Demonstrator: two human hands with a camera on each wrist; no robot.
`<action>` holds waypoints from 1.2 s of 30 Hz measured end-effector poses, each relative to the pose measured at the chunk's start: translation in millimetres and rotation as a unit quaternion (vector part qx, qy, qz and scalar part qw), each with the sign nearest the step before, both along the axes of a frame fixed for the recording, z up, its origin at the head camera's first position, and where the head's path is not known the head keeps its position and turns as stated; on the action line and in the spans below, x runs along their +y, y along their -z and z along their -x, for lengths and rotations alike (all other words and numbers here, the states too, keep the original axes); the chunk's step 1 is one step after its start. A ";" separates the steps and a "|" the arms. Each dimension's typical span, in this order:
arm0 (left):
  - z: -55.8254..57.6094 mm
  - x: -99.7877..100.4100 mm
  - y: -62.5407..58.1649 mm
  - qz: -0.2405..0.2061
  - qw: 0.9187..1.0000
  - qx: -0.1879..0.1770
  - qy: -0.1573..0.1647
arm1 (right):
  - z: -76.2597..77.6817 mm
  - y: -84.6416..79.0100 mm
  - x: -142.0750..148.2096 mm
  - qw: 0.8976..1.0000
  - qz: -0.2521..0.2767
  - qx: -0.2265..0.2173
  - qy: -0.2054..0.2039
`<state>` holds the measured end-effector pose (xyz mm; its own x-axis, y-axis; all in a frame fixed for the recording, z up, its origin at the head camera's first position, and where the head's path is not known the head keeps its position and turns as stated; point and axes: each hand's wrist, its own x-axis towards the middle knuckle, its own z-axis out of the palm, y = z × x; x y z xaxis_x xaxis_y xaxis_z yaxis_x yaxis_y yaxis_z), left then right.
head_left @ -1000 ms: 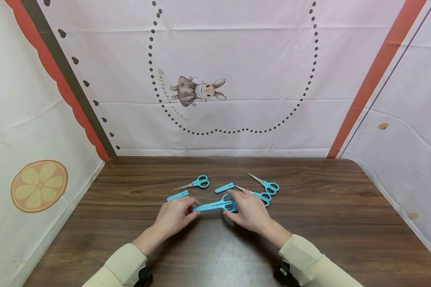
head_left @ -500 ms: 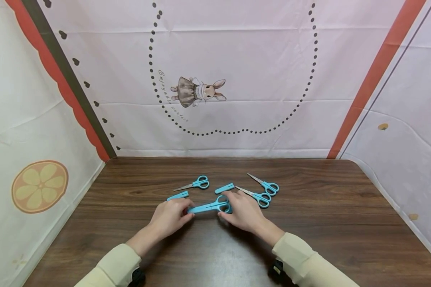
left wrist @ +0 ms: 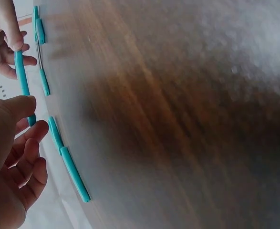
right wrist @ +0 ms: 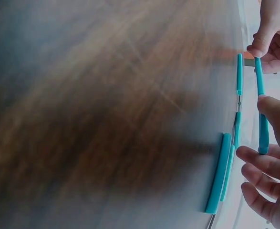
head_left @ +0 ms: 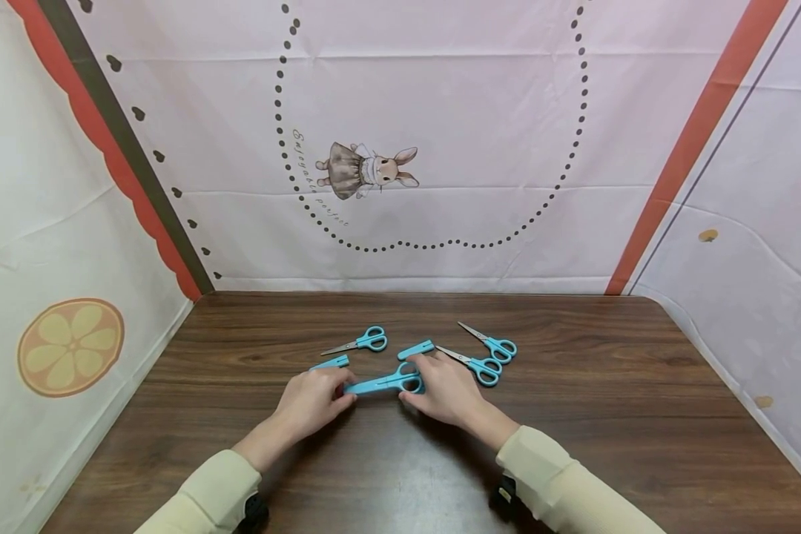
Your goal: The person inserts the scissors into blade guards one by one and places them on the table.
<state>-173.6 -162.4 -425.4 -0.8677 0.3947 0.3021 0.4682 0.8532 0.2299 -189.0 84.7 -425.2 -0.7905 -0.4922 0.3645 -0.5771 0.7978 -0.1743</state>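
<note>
Between my two hands is a pair of light blue scissors (head_left: 380, 383) with a blue cover over its blades, held just above the table. My left hand (head_left: 312, 400) pinches the tip of the cover. At the other end, my right hand (head_left: 449, 391) holds the handle loops between thumb and fingers. Both wrist views show the scissors edge-on, as a thin blue bar. A loose blue blade cover (head_left: 334, 362) lies just beyond my left hand, partly hidden by it. Another blade cover (head_left: 416, 350) lies behind my right hand.
Uncovered scissors (head_left: 371, 339) lie at the back, blades pointing left. Two more pairs, the nearer scissors (head_left: 486, 371) and the farther scissors (head_left: 503, 349), lie close together beyond my right hand. A printed cloth (head_left: 454, 148) hangs behind the brown wooden table (head_left: 574, 415).
Both hands have shifted left with the covered scissors, which leaves more of the nearer uncovered pair in sight. The things lying on the table stay where they were.
</note>
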 end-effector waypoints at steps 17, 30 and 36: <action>4.7 -7.8 -0.7 0.009 1.000 -0.014 -0.024 | 5.0 0.5 -9.7 0.999 -0.002 -0.036 0.012; 4.3 -14.4 2.2 0.010 0.999 -0.033 -0.032 | 6.4 2.2 -17.5 0.997 -0.001 -0.077 0.012; 4.5 -15.7 2.7 0.014 0.999 -0.039 -0.034 | 5.8 2.3 -19.2 0.996 -0.010 -0.083 0.015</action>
<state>-178.1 -178.1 -428.1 -0.9134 0.3408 0.2225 0.3901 0.8891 0.2396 -194.8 65.6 -427.5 -0.8532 -0.4736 0.2184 -0.5180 0.8183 -0.2491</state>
